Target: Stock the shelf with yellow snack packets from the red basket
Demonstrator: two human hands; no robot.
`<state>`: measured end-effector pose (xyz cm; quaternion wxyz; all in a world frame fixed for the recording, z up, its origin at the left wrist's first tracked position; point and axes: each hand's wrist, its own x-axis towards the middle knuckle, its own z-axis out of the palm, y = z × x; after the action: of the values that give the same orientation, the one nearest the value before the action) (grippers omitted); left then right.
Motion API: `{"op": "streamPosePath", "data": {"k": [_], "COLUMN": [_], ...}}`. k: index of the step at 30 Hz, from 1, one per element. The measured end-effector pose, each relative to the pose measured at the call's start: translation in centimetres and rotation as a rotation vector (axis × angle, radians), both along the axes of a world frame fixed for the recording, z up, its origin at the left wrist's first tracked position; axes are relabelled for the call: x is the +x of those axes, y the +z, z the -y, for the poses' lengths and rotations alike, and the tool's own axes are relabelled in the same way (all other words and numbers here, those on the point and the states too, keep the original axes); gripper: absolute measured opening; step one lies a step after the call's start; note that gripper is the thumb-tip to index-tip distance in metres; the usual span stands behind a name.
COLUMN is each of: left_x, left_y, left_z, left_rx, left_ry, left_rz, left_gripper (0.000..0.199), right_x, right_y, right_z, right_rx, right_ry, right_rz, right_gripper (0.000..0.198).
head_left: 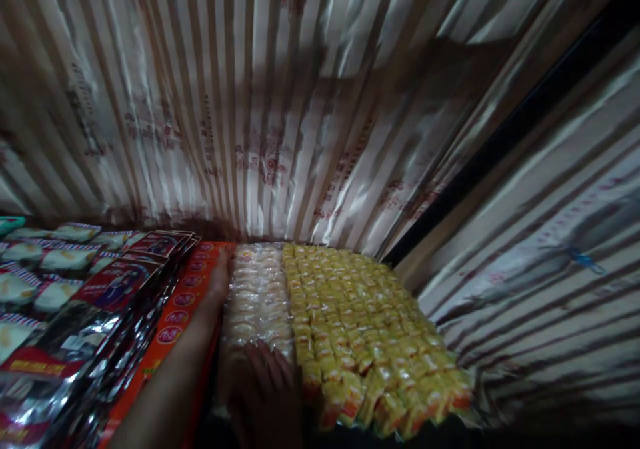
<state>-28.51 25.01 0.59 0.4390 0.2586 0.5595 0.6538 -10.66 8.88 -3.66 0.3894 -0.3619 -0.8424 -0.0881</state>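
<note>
My left hand (219,281) reaches forward edge-on, stretched along the seam between an orange package (175,317) with round printed logos and a pack of pale, clear-wrapped pieces (257,289). Its fingers are dim but look extended. Lower down, my right hand (265,376) lies with outstretched fingers on the near part of that pale pack, its lower side lost in shadow. Directly right of the pack are many small yellow-wrapped pieces (360,322) in tight rows, their near ends showing orange and red.
Dark glossy red-and-black packets (107,289) overlap left of the orange package. White packets with striped edges (65,259) fill the far left. Pleated printed sheeting (280,102) hangs behind, and a dark pole (500,142) slants down at right. A blue tie (585,260) hangs on the right sheeting.
</note>
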Motion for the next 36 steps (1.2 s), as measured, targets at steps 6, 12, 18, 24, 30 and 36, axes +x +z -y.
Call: {"op": "streamPosePath", "data": {"k": [6, 12, 18, 24, 30, 36], "left_x": [-0.6, -1.2, -1.4, -0.9, -0.4, -0.3], "left_y": [-0.7, -0.4, -0.7, -0.3, 0.2, 0.2], "left_z": [-0.5, -0.8, -1.6, -2.1, -1.7, -1.8], "left_rx": [0.024, -0.004, -0.012, 0.008, 0.0, -0.008], "left_ry": [0.024, 0.02, 0.079, 0.062, 0.073, 0.047], "left_rz": [0.054, -0.037, -0.136, -0.25, -0.277, -0.242], "left_gripper": [0.028, 0.034, 0.02, 0.002, 0.001, 0.004], "right_x": [0.0, 0.2, 0.3, 0.1, 0.0, 0.0], "right_y": [0.3, 0.7, 0.8, 0.5, 0.2, 0.4], "right_z": [-0.1, 0.0, 0.2, -0.1, -0.3, 0.0], "right_rx": [0.046, 0.005, -0.025, 0.044, 0.085, 0.033], "right_ry": [-0.008, 0.005, -0.011, -0.017, -0.002, -0.009], "right_rz": [-0.013, 0.015, 0.038, 0.002, -0.029, -0.003], "right_gripper": [0.044, 0.046, 0.046, 0.047, 0.046, 0.046]}}
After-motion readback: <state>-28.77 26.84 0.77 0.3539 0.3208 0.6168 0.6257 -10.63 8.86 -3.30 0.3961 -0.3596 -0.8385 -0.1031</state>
